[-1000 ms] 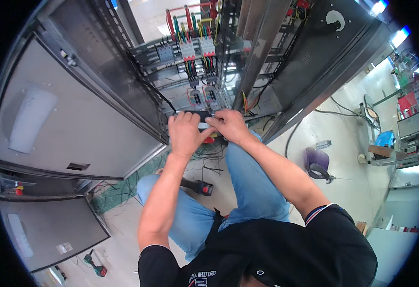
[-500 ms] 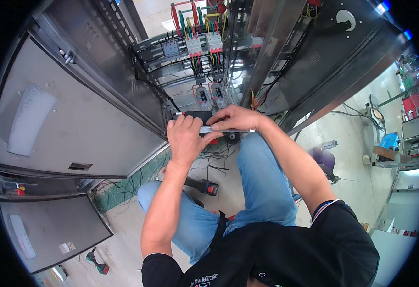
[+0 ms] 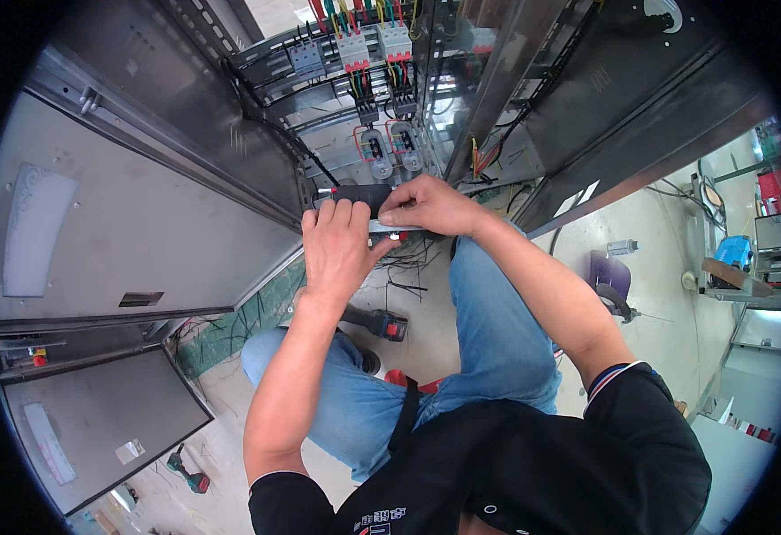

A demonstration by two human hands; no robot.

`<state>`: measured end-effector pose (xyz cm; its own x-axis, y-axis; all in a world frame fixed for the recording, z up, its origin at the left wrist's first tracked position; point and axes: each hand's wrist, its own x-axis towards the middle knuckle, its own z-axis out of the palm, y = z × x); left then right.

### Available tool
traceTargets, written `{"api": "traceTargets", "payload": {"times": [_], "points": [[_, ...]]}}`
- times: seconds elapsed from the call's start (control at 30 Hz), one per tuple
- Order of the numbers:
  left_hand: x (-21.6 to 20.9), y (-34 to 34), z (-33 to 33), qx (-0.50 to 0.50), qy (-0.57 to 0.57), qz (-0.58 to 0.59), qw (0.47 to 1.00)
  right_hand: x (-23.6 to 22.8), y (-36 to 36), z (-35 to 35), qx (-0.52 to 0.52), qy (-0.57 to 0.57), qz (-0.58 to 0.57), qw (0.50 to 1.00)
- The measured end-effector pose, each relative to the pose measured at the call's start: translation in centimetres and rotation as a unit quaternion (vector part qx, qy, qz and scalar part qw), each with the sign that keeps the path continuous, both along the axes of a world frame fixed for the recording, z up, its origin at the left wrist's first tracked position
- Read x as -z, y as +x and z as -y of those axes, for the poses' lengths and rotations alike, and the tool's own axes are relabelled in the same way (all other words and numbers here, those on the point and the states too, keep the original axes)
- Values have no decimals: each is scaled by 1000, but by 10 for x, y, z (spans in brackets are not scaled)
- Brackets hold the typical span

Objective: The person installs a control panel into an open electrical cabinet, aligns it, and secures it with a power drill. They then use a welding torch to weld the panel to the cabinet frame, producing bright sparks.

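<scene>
My left hand (image 3: 335, 248) is closed over the left end of a flat silvery metal strip (image 3: 388, 226). My right hand (image 3: 432, 207) pinches the same strip from above, thumb and fingertips close to my left hand. The strip lies level, just in front of the cabinet's opening. Directly behind my hands sits a dark, rounded object (image 3: 362, 193), partly hidden by them. A small red part (image 3: 401, 235) shows under the strip; its kind I cannot make out. Deeper in the cabinet are wired circuit breakers (image 3: 353, 53) and two grey oval fittings (image 3: 375, 153) with red wires.
An open grey cabinet door (image 3: 140, 214) stands at my left. On the floor are a black cordless tool (image 3: 377, 323) between my legs, cut cable pieces (image 3: 405, 287), a green-and-black drill (image 3: 187, 470), and a purple item (image 3: 606, 270) at right.
The view has shifted slightly, and both hands appear a little higher and farther left. My right fingers have moved down onto the strip, and less of its right end shows.
</scene>
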<state>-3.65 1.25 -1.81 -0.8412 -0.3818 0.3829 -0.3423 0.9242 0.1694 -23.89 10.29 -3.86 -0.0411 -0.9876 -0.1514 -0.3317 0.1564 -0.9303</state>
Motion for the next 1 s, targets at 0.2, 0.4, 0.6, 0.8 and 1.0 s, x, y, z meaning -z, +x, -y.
{"api": "traceTargets", "payload": {"times": [0.2, 0.4, 0.6, 0.8, 1.0], "points": [[8, -2, 3, 24, 4, -23, 999, 3, 5, -2, 38, 16, -7, 999], [13, -6, 4, 33, 7, -40, 999, 6, 4, -2, 50, -1, -38, 998], [8, -5, 4, 41, -10, -39, 998, 8, -9, 0, 106, 105, 158, 976], [8, -2, 4, 49, -11, -35, 998, -1, -8, -3, 30, 77, 70, 994], [7, -1, 4, 55, -9, -46, 997, -4, -8, -2, -2, 58, 31, 998]]}}
